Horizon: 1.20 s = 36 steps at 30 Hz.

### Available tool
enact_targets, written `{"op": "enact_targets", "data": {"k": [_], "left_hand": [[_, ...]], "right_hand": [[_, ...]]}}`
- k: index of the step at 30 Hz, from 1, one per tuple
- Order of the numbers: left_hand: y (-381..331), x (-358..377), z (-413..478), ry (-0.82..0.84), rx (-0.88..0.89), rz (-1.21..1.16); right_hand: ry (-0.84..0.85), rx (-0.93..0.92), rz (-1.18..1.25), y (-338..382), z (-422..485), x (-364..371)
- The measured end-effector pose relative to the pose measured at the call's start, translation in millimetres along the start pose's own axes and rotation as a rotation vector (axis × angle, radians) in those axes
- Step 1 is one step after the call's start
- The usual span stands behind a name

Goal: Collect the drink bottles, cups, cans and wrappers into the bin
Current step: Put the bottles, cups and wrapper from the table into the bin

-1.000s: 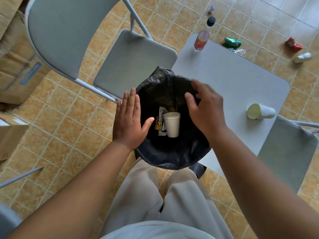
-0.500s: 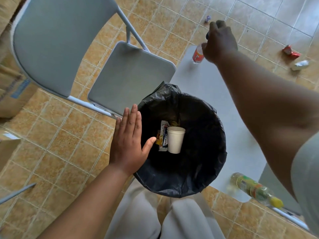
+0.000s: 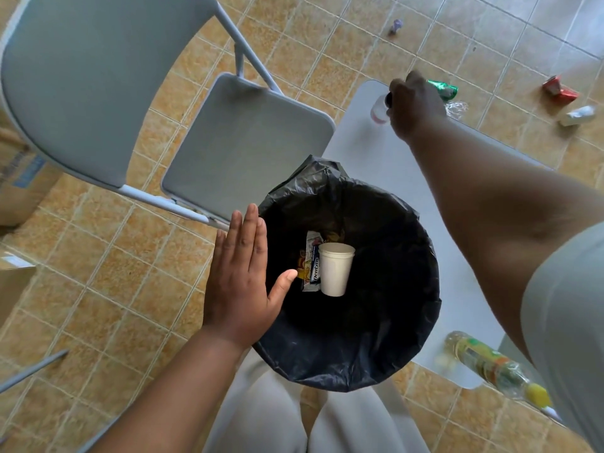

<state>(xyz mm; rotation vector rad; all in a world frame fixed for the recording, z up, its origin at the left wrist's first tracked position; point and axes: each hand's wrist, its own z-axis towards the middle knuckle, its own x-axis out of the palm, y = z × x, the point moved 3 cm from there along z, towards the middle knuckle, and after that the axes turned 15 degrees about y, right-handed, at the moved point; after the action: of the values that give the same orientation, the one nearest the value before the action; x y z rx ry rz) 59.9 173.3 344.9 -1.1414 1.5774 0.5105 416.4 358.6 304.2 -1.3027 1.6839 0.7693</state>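
A bin (image 3: pixel 385 361) lined with a black bag stands between my knees; inside lie a white cup (image 3: pixel 336 269) and wrappers (image 3: pixel 312 263). My left hand (image 3: pixel 242 276) lies flat and open at the bin's left rim. My right hand (image 3: pixel 412 106) is stretched to the far corner of the white table (image 3: pixel 369 158), its fingers curled over the black cap of a small bottle (image 3: pixel 379 107) with reddish drink; whether it grips is unclear. A green can (image 3: pixel 442 88) lies just behind that hand. A yellow-capped bottle (image 3: pixel 493 366) lies on the table's near edge.
A grey folding chair (image 3: pixel 242 145) stands left of the table. On the tiled floor beyond lie a red can (image 3: pixel 559 90), a white bottle (image 3: pixel 578 115), clear plastic wrap (image 3: pixel 457 109) and a small purple scrap (image 3: pixel 396 27). Cardboard boxes (image 3: pixel 19 191) sit at the left.
My right hand left the bin and reached out to the small bottle at the table's far corner, now covering its cap. My left hand stayed at the bin's rim.
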Motion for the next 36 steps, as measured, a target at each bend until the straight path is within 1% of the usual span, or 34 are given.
{"op": "enact_targets", "data": {"k": [1,3,6,9,11,12,14,16,20,22,24,27,29,31,36], "left_hand": [[0.2,-0.2,-0.5,0.001,0.003,0.0],[0.3,-1.2,-0.9,0.003,0.008,-0.006],[-0.8,-3.0,-0.3,0.019,0.014,-0.015],[-0.8,-3.8,0.9,0.039,0.004,-0.014],[-0.2,-3.6,1.0,0.044,0.006,-0.021],[-0.2,-3.4,1.0,0.047,0.007,-0.021],[-0.3,-3.3,0.9,0.051,0.005,-0.013],[-1.4,-4.0,0.8,0.054,0.004,-0.007],[-5.5,-5.4,-1.2,0.053,0.001,-0.01],[-8.7,-4.1,-2.3,0.054,-0.01,-0.005],[-15.5,-2.2,-7.3,0.045,-0.027,-0.005],[-26.0,0.7,-11.3,0.041,-0.049,-0.006],[-32.1,2.5,-10.8,0.047,-0.052,-0.006],[-39.1,3.7,-7.9,0.059,-0.051,-0.002],[-65.7,6.0,6.3,0.099,-0.013,0.015]], "right_hand": [[-0.04,0.001,0.062,0.1,-9.4,-1.8],[-0.179,-0.014,0.304,0.8,-35.8,-14.0],[-0.5,-0.14,0.689,3.2,-101.4,-47.6],[-0.788,-0.228,0.922,0.0,-177.1,-73.8],[-0.89,-0.271,1.057,-4.2,-221.7,-80.1],[-0.903,-0.284,1.113,-4.8,-239.7,-78.1],[-0.841,-0.253,1.184,1.8,-264.2,-64.6],[-0.679,-0.158,1.18,18.4,-274.7,-40.3],[-0.262,-0.132,0.955,68.0,-269.7,26.8],[-0.071,-0.118,0.892,89.6,-258.2,56.6],[0.079,-0.088,0.833,103.2,-249.7,76.9],[0.24,-0.086,0.73,110.9,-241.2,94.1],[0.278,-0.1,0.615,107.1,-241.3,97.6],[0.226,-0.105,0.536,95.7,-247.3,94.1],[-0.12,-0.128,0.545,37.9,-287.4,71.1]]}}
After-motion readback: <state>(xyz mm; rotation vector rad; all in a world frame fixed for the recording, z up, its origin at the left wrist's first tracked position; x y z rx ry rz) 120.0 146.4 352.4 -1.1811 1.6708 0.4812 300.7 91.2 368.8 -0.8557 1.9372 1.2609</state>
